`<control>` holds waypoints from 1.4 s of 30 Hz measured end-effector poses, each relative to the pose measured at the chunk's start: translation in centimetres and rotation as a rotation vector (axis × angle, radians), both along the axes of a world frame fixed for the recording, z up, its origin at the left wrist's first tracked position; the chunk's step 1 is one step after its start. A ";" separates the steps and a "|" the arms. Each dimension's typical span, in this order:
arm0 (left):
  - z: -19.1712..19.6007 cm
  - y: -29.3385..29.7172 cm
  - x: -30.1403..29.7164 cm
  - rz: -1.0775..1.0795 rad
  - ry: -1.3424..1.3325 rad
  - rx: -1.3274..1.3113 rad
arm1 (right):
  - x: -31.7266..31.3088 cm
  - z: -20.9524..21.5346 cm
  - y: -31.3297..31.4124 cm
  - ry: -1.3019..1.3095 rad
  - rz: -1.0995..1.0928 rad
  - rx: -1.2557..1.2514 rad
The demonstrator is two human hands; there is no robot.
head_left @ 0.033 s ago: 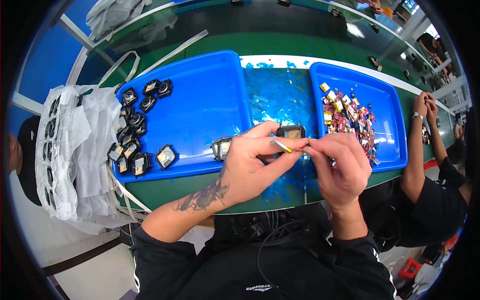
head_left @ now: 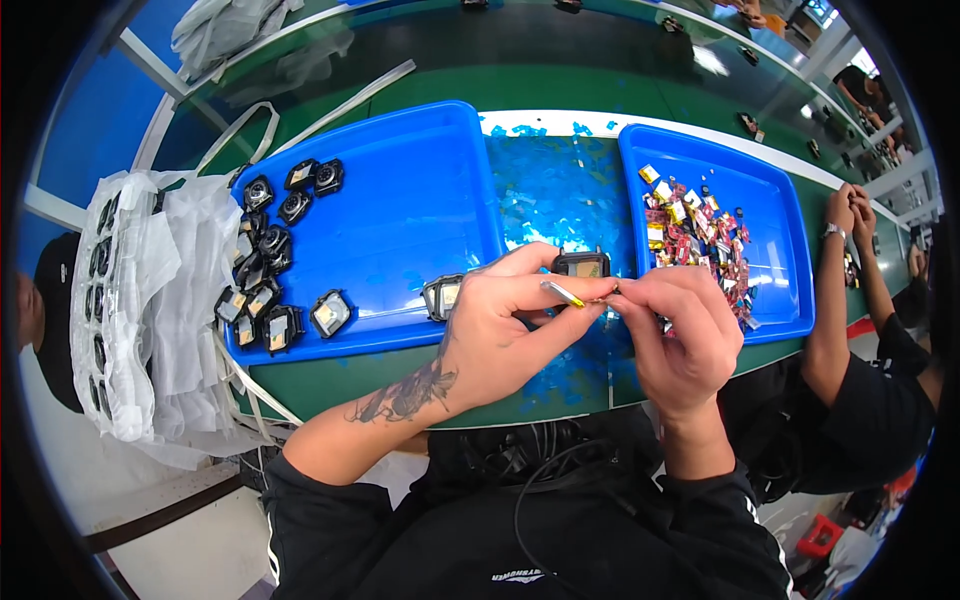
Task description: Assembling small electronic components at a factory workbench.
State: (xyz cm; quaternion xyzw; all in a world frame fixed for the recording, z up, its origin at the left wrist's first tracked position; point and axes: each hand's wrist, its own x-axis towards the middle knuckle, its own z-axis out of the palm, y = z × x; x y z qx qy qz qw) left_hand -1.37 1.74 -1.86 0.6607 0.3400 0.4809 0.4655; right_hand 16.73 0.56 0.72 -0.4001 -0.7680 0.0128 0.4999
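My left hand (head_left: 515,315) is closed in a pinch between thumb and forefinger. A small flat battery (head_left: 562,292), silver with a yellow end, sticks out of its grip. Opposite it, my right hand (head_left: 685,335) has its thumb and fingertips pressed together at the battery's far end; any tiny part between them is too small to make out. Just beyond the fingertips lies a black square watch case (head_left: 582,264), close to my left fingers. Another black watch case (head_left: 442,297), partly hidden by my left hand, sits at the near right corner of the left blue tray (head_left: 400,200).
Several black watch cases (head_left: 275,240) crowd that tray's left side. A right blue tray (head_left: 785,270) holds a heap of small yellow, silver and red parts (head_left: 690,225). Blue film scraps (head_left: 545,200) cover the green table between trays. Wrapped white packaging (head_left: 150,300) stands left; a co-worker's arm (head_left: 830,290) is at right.
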 end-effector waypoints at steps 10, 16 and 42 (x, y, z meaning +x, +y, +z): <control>0.8 0.1 -0.4 -0.016 0.132 0.173 | 1.1 0.5 -0.3 0.197 0.184 -0.360; 1.4 0.2 -0.4 -0.080 0.180 0.235 | 1.7 0.1 -0.9 0.520 0.404 -0.740; 1.2 0.2 -0.4 -0.203 -0.052 -0.337 | 0.8 -0.9 -1.3 0.758 0.392 -0.896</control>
